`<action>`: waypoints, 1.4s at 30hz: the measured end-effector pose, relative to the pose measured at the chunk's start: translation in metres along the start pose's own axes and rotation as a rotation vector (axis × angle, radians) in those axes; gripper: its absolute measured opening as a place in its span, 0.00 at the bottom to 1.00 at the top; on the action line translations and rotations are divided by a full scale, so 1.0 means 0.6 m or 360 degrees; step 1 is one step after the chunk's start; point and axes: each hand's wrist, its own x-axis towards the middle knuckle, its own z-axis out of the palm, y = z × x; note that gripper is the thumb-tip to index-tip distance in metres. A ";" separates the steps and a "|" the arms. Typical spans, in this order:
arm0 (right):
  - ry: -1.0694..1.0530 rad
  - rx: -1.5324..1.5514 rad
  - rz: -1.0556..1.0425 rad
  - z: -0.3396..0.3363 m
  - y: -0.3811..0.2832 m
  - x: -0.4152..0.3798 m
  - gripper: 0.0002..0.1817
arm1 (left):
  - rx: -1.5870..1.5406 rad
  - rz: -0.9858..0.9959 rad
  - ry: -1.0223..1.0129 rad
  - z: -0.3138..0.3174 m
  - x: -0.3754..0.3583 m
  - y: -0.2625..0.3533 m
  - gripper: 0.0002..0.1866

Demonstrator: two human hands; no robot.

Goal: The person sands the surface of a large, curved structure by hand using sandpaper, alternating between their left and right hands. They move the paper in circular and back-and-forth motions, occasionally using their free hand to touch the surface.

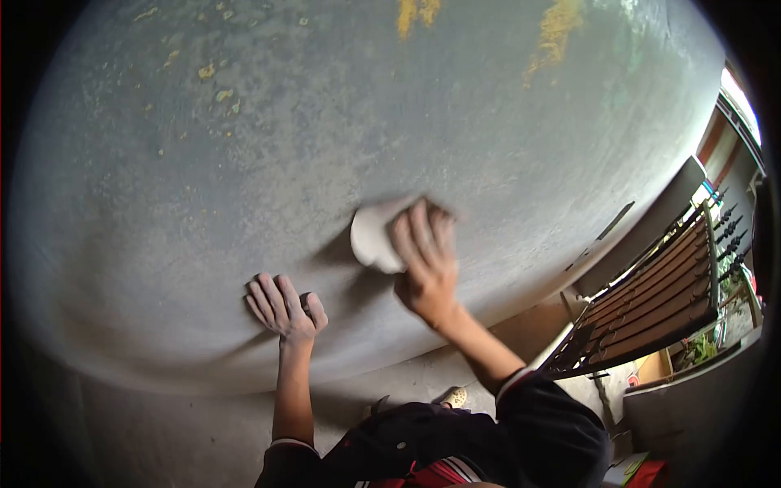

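Note:
A large grey panel, curved in this view, fills most of the head view. Its surface is patchy and dusty, with worn yellow marks near the top. My right hand presses a pale, curled piece of sandpaper against the panel, its fingers lying over the right side of the sheet and slightly blurred. The sheet's left edge bends away from the surface and casts a shadow. Lower and to the left, my left hand rests on the panel with fingers stretched out and thumb apart. Grey dust coats the fingers of both hands.
A dark metal gate with spiked bars stands open at the right. Behind it are green plants. Below the panel lies a grey concrete floor, with a shoe on it. A red object sits at the lower right.

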 end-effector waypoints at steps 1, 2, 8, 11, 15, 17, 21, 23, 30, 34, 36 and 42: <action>-0.0061 0.0009 0.0005 -0.007 -0.005 0.007 0.26 | 0.0003 -0.0007 -0.0018 -0.001 0.001 0.001 0.29; -0.0117 0.0021 0.0014 -0.022 -0.020 0.034 0.28 | -0.0008 -0.0003 -0.0006 0.003 0.002 -0.001 0.29; 0.0258 -0.0143 -0.0133 -0.020 -0.027 0.176 0.27 | -0.0035 -0.0008 -0.0044 0.000 -0.006 -0.002 0.29; 0.0028 -0.0059 -0.0061 -0.001 -0.061 0.081 0.26 | -0.0077 -0.0014 -0.0037 -0.001 -0.004 -0.003 0.28; 0.0161 -0.0054 -0.0177 -0.043 -0.044 0.211 0.25 | -0.0050 -0.0032 -0.0063 -0.005 -0.005 -0.002 0.28; 0.0149 -0.0044 -0.0163 -0.039 -0.048 0.208 0.23 | -0.0061 -0.0019 -0.0012 -0.002 -0.004 -0.004 0.28; -0.0144 -0.0095 0.0015 -0.007 -0.071 0.072 0.22 | -0.0099 -0.0008 0.0057 0.004 -0.009 -0.011 0.27; 0.0012 -0.0048 -0.0103 -0.017 -0.063 0.153 0.24 | -0.0091 -0.0038 0.0047 0.003 -0.010 -0.007 0.26; -0.0114 -0.0058 0.0071 0.003 -0.071 0.064 0.25 | -0.0107 -0.0014 0.0098 0.012 -0.017 -0.013 0.25; 0.0137 -0.0107 -0.0265 -0.026 -0.046 0.186 0.24 | -0.0148 -0.0061 0.0054 0.007 -0.011 -0.011 0.24; 0.0328 -0.0230 -0.0199 -0.035 -0.056 0.248 0.23 | -0.0252 0.0001 0.0203 0.013 -0.013 -0.013 0.24; -0.0172 -0.0144 -0.0467 0.001 -0.019 0.078 0.23 | -0.0308 -0.0149 0.0168 0.014 -0.015 -0.004 0.25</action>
